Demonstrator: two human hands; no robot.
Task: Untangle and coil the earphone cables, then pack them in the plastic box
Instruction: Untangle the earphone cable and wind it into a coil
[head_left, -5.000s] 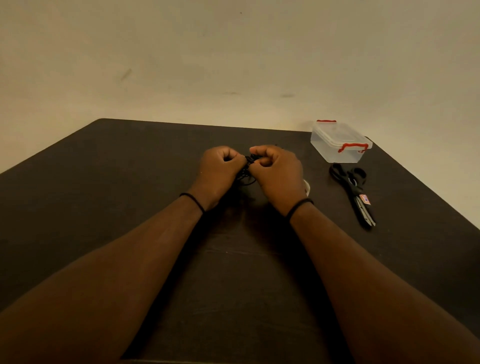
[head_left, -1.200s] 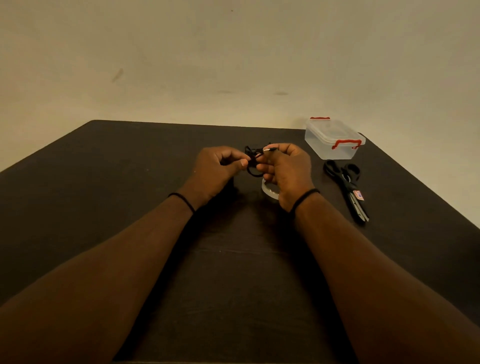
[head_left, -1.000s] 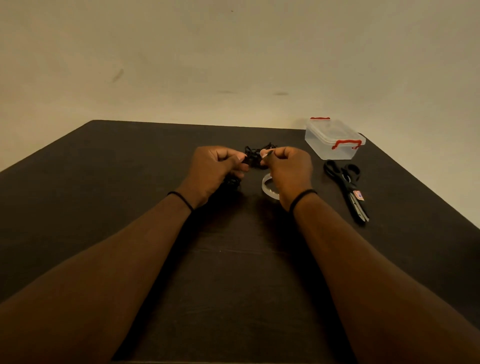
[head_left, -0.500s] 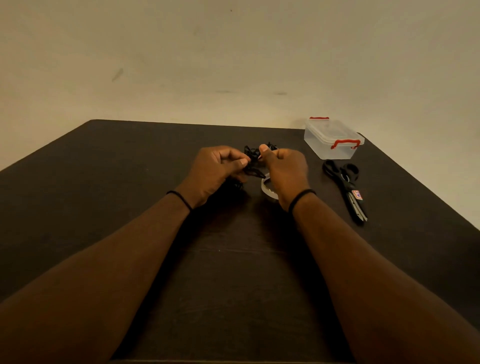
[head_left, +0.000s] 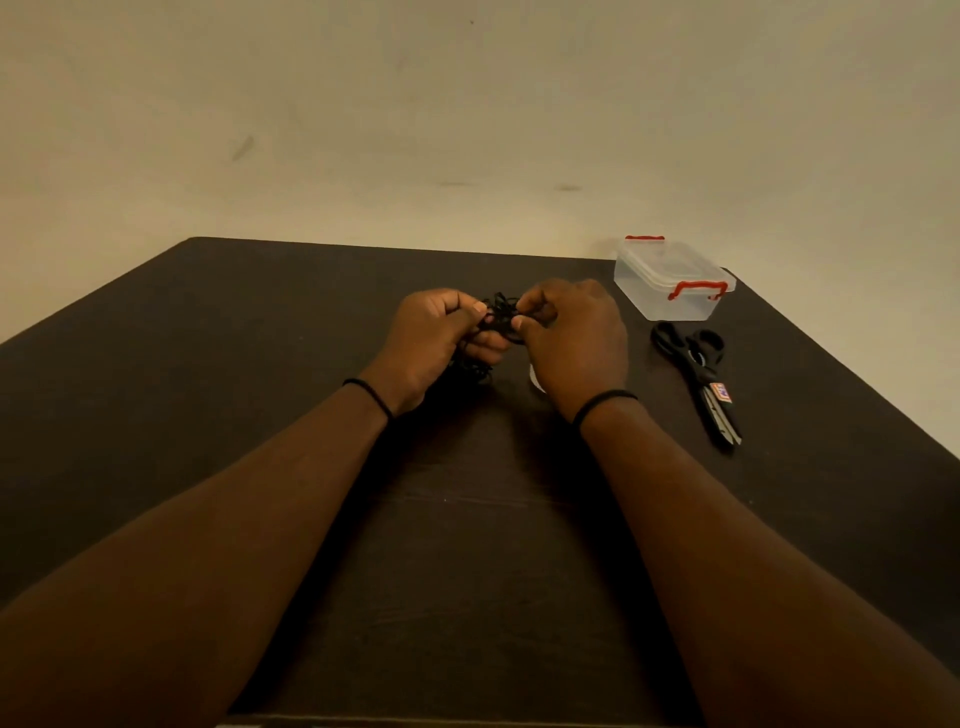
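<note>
Both hands over the table middle, toward the far edge. Left hand and right hand each pinch the earphone cables, a black tangled clump of thin loops between the fingertips, more strands hanging under the left palm. Plastic box, clear with red clips, lid on, at far right corner. Black scissors just nearer, by the right edge.
</note>
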